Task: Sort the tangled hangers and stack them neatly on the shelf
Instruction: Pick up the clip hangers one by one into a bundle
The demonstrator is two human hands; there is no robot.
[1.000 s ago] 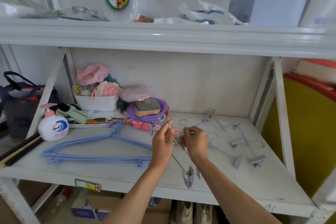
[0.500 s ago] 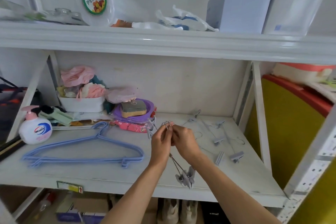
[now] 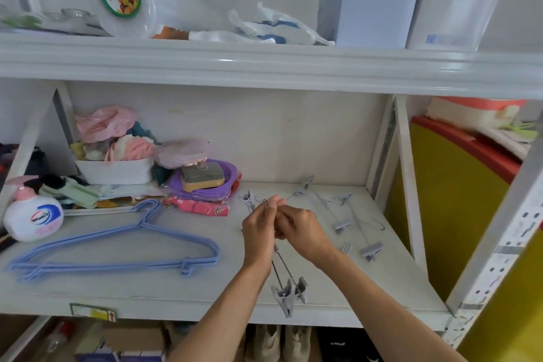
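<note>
Over the middle of the white shelf board [image 3: 147, 288], both hands meet, nearly touching. Left hand [image 3: 260, 232] has its fingers pinched up around the thin wire hooks of the grey clip hangers [image 3: 286, 279], fingertips closed tight at the top. Right hand [image 3: 299, 231] is curled in just beside it, fingers folded onto the same bundle, though exactly what it pinches is hidden behind the left hand. Two thin metal rods drop from that grip toward the shelf's front edge, ending in a cluster of grey plastic clips hanging right at the lip.

Off to the right, more grey clip hangers [image 3: 343, 214] lie loose and crossed over one another on the board, clips and wire hooks pointing every which way. Over to the left, a flat stack of pale blue wire hangers [image 3: 117, 253] lies neatly nested, hooks toward the back. Beyond that stack, a white pump bottle with a pink top [image 3: 32, 214] stands at the left edge, and a purple dish holding a tan block [image 3: 202, 178] sits at the back, near a white tub of pink bags [image 3: 113, 169].
</note>
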